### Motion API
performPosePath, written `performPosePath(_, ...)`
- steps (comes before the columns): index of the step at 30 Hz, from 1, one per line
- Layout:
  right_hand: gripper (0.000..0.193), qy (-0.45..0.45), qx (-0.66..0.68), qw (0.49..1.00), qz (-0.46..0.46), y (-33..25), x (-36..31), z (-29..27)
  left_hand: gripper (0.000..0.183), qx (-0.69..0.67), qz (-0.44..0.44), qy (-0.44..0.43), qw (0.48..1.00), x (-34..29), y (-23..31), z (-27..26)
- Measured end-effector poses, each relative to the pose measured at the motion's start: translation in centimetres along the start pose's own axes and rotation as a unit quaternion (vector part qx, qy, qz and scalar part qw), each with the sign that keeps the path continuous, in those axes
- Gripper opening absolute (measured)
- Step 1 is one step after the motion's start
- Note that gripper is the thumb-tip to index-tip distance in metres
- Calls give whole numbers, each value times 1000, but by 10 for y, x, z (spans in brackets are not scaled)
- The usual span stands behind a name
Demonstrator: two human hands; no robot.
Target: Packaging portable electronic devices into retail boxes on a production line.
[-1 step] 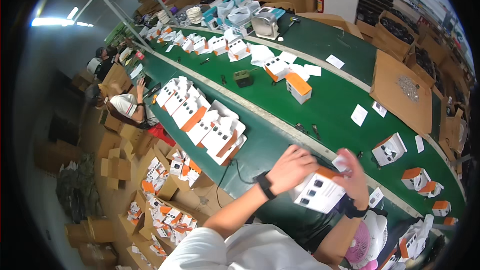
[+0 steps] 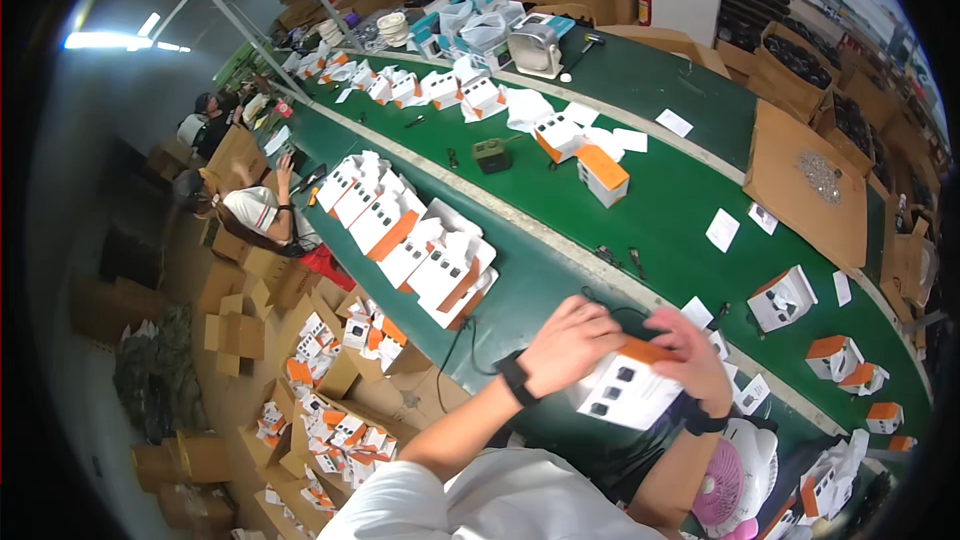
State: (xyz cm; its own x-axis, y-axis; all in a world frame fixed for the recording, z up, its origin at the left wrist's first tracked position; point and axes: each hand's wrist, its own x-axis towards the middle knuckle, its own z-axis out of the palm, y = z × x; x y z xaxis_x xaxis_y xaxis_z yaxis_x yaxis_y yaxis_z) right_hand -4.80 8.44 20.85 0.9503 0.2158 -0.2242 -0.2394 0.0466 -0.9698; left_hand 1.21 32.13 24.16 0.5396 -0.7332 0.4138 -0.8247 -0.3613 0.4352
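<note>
A small white carton with an orange top and printed pictures of dark devices is in front of me at the belt's near side. My left hand grips its upper left edge, fingers curled over the orange top. On the opposite side my right hand holds the upper right edge, its fingers bent near the orange flap and a little blurred. Whatever is inside the carton is hidden. Just beyond the right hand lie white paper slips. To the left stand rows of open white-and-orange cartons with white wrapping sticking out.
A green belt carries more cartons, a dark green device, leaflets and short cables. Filled cardboard boxes stand on the floor at left, near a seated co-worker. A pink fan is at lower right.
Both hands have shifted slightly left with the carton. The right fingers have drawn in over its orange top. A white slip beyond them now shows more clearly.
</note>
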Motion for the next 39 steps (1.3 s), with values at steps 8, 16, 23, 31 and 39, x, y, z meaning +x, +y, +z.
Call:
performPosePath(8, 57, -33, 188, 982, 13, 30, 90, 150, 23, 114, -479, 240, 837, -223, -15, -136)
performPosePath(16, 59, 76, 78, 991, 82, 69, 271, 315, 21, 96, -602, 215, 763, -368, -154, -155)
performPosePath(23, 54, 415, -198, 884, -89, 40, 336, 204, 65, -298, -706, 338, 546, -435, -359, -41)
performPosePath(31, 81, 401, -573, 714, 31, 77, 392, 3, 66, -371, -688, 329, 530, -359, -388, 8)
performPosePath(39, 40, 605, -194, 772, 27, 104, 344, 103, 67, -390, -683, 396, 474, -372, -384, 6)
